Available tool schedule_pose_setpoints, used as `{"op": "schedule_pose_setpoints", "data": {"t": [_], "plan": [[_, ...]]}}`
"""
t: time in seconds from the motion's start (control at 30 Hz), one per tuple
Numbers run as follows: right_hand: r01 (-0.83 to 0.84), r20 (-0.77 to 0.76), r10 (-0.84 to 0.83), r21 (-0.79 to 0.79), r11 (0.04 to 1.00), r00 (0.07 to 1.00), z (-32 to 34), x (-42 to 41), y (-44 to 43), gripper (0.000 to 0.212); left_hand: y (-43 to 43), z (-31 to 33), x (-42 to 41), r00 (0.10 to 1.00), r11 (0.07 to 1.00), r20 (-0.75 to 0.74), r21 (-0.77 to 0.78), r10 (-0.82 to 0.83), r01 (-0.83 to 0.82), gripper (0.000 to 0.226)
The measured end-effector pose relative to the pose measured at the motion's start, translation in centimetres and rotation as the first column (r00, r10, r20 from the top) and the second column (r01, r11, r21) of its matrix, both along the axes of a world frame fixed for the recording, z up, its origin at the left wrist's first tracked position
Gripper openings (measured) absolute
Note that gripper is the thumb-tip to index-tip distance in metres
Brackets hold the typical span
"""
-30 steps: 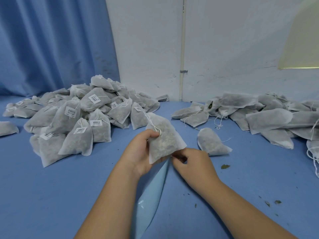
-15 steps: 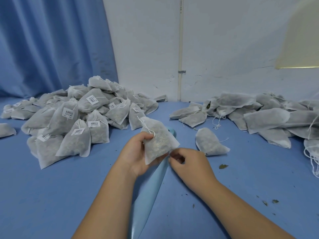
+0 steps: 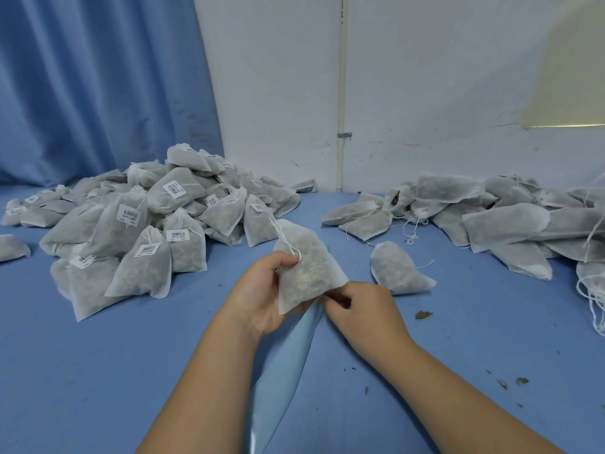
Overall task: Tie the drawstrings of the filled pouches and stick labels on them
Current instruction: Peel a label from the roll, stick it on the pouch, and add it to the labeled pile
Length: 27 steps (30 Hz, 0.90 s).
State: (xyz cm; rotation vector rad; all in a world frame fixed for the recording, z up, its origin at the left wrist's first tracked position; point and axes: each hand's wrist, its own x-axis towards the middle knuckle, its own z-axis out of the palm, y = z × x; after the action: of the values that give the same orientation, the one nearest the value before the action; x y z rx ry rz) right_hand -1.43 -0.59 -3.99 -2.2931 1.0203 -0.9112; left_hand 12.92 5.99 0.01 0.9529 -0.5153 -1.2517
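Two hands meet near centre: left hand (image 3: 262, 290) grips the pouch (image 3: 307, 273) by its neck, right hand (image 3: 363, 309) pinches the blue strip (image 3: 284, 362) beneath; best peel cleanly, then press the label flat.

Blue pleated curtain (image 3: 98, 86) is hung at left. White wall (image 3: 425, 77) behind is scuffed and cracked. A thin white vertical pipe (image 3: 341, 77) is fixed to it by a small bracket (image 3: 344, 135). A pale yellowish panel (image 3: 569, 77) is seen upper right. The table (image 3: 98, 371) is covered in blue.
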Motion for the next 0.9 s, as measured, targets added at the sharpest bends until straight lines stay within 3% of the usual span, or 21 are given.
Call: {"op": "schedule_pose_setpoints", "data": {"t": [0.23, 0.5, 0.9], "plan": [[0.007, -0.023, -0.007, 0.020, 1.000, 1.000, -0.01, 0.00, -0.10, 0.025, 0.01, 0.04, -0.12, 0.999, 1.000, 0.037, -0.001, -0.022, 0.022, 0.021], [0.012, 0.059, -0.016, 0.071, 0.997, 0.998, 0.01, -0.08, -0.23, 0.047, 0.19, 0.12, -0.23, 0.997, 0.999, 0.064, -0.023, -0.045, 0.046, 0.020], [-0.010, 0.006, 0.010, -0.005, 1.000, 1.000, -0.09, -0.10, -0.38, 0.042, 0.44, 0.23, -0.39, 0.995, 1.000, 0.099, -0.027, -0.007, 0.010, 0.022]]}}
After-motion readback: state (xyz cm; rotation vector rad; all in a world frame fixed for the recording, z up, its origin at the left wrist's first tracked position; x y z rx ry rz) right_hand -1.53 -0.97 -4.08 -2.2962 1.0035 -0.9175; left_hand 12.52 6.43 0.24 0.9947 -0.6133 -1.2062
